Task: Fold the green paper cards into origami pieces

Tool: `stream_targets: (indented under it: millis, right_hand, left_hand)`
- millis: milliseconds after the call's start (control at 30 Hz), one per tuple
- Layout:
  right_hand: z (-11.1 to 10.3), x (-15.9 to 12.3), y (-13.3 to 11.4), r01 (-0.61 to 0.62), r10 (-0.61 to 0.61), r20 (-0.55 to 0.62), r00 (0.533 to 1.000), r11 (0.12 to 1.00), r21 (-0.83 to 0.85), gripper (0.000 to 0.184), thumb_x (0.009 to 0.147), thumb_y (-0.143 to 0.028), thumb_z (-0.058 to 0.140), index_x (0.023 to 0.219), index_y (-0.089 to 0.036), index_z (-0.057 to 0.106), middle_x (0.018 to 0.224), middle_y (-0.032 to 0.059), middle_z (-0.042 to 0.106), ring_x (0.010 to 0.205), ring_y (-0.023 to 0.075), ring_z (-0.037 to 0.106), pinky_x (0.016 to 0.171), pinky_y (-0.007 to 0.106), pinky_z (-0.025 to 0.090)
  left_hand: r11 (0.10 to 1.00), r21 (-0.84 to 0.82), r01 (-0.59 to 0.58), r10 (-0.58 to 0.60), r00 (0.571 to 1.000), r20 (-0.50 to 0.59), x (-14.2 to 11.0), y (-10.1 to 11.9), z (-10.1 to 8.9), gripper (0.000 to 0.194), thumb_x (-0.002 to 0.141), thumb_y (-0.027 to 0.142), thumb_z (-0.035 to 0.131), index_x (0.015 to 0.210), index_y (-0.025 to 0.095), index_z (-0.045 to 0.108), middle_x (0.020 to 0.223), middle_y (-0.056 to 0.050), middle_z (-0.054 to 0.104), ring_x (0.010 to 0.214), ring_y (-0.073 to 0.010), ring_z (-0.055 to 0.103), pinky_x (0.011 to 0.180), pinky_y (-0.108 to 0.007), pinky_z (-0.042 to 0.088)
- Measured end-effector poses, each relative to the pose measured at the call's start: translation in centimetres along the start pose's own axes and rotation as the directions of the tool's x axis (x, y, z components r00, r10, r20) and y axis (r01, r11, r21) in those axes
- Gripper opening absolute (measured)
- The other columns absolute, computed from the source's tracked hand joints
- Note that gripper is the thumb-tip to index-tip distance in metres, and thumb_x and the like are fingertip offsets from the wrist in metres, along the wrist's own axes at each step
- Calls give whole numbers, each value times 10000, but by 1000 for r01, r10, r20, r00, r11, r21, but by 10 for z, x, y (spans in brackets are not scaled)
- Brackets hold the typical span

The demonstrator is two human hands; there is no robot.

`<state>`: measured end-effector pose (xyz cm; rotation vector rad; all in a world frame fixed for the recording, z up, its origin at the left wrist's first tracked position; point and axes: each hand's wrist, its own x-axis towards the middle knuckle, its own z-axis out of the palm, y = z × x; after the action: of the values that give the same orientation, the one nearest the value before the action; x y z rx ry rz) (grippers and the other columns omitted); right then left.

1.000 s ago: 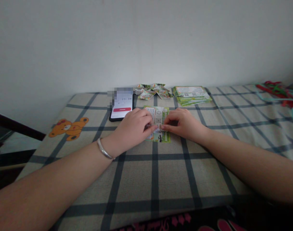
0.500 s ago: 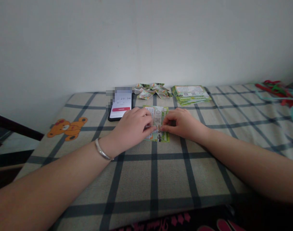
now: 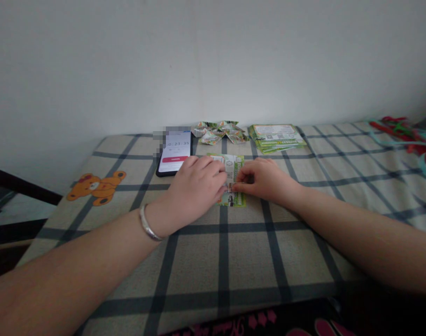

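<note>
A green-and-white printed paper sheet (image 3: 236,199) lies on the checked cloth between my hands, with crease lines across its middle. My left hand (image 3: 200,186), a silver bangle at its wrist, rests over the sheet's left part with its fingers curled and closed; its fingertips are partly hidden. On the sheet's right part, my right hand (image 3: 260,179) pinches the paper between thumb and index finger. Behind the sheet stand several folded paper pieces (image 3: 221,134) of the same print. A stack of flat printed sheets (image 3: 277,136) is at the back right.
A phone (image 3: 174,151) showing a running timer lies left of the sheet. An orange bear picture (image 3: 97,187) is on the cloth at the left. Red, green and pale blue ribbons (image 3: 405,135) lie at the far right. A wall (image 3: 213,60) rises behind the table.
My left hand has rolled over and shifted slightly right, covering more of the sheet's middle. My right hand keeps nearly the same pinch and place. The phone timer has advanced a second.
</note>
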<state>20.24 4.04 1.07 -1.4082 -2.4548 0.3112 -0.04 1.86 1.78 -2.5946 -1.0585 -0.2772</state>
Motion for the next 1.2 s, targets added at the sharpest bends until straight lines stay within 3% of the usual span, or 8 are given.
stream_targets:
  millis: [300, 400, 567, 667, 933, 1200]
  right_hand:
    - [0, 1, -1, -3, 3, 16, 1000, 1000, 11, 211, 800, -418, 698, 708, -229, 704, 645, -36, 655, 609, 112, 544, 649, 285, 299]
    - [2, 0, 1, 15, -15, 9, 1000, 1000, 15, 202, 797, -411, 699, 717, -225, 702, 652, -33, 650, 611, 112, 538, 636, 277, 294]
    - [4, -1, 4, 55, -53, -31, 998, 997, 49, 200, 788, -405, 704, 725, -216, 699, 662, -30, 651, 628, 113, 540, 625, 262, 304]
    - [3, -3, 6, 67, -65, -29, 998, 994, 82, 172, 801, -370, 689, 736, -211, 703, 652, -30, 642, 599, 102, 519, 607, 255, 307]
    - [-2, -5, 13, 31, -41, 45, 998, 978, 207, 132, 821, -296, 635, 851, -211, 732, 690, -16, 668, 597, 104, 536, 585, 240, 357]
    - [-3, -1, 19, 21, -45, 92, 995, 968, 250, 144, 820, -319, 643, 852, -216, 738, 712, -14, 686, 610, 107, 561, 587, 237, 382]
  left_hand:
    - [996, -68, 62, -58, 997, 57, -1, -5, 6, 208, 881, 371, 618, 884, 165, 646, 983, -88, 642, 959, -286, 547, 794, -416, 431]
    - [991, -111, 76, -74, 997, 16, -1, -6, 9, 206, 861, 351, 647, 915, 152, 630, 973, -92, 638, 960, -280, 541, 801, -406, 438]
    - [967, -208, -149, 120, 982, -143, -3, -11, 14, 92, 912, 203, 561, 934, 192, 649, 1001, -40, 662, 996, -236, 540, 879, -388, 444]
    - [947, -211, -242, 214, 965, -149, -4, -15, 15, 120, 906, 149, 548, 926, 178, 662, 993, -34, 679, 981, -219, 561, 894, -382, 458]
    - [940, -148, -309, 297, 950, -96, -7, -16, 10, 184, 924, 151, 518, 991, 163, 689, 902, -72, 691, 887, -207, 614, 782, -353, 508]
    - [941, -147, -305, 298, 952, -71, -7, -15, 10, 196, 932, 173, 542, 1051, 178, 698, 938, -66, 689, 919, -206, 616, 801, -349, 519]
